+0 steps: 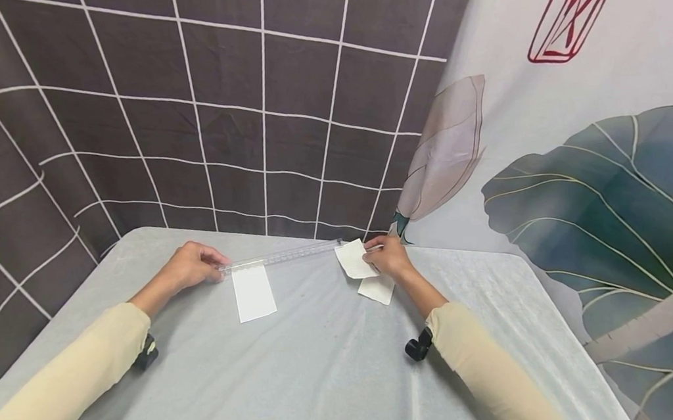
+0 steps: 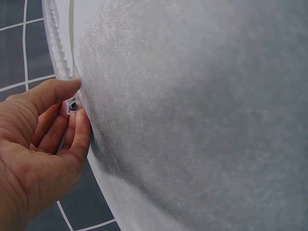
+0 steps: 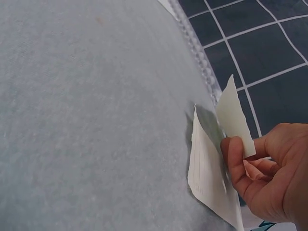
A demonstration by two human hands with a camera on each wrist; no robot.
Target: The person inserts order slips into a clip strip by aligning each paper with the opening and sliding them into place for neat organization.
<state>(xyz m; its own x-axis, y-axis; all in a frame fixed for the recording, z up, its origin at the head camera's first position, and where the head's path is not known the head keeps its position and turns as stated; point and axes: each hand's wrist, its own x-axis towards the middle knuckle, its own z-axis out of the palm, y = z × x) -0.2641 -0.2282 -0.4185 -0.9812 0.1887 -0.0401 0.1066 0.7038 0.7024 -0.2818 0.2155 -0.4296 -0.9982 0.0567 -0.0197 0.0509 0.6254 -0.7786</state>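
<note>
A clear plastic strip with a scalloped edge (image 1: 283, 257) lies across the back of the table. My left hand (image 1: 189, 266) pinches its left end, where a small dark spot shows between thumb and fingers in the left wrist view. Just right of that hand, a white paper rectangle (image 1: 254, 294) extends forward from the strip. At the strip's other end my right hand (image 1: 389, 258) pinches a torn piece of off-white paper (image 3: 234, 118) between thumb and fingers, raised at an angle. Partly beneath it rests a second torn paper piece (image 3: 211, 175), with faint printed lines.
A pale grey cloth (image 1: 302, 377) with soft folds covers the table. Behind its back edge hangs a dark curtain with a white grid (image 1: 229, 133). On the right is a white hanging (image 1: 518, 110) printed with large leaves. Small black devices sit at both wrists.
</note>
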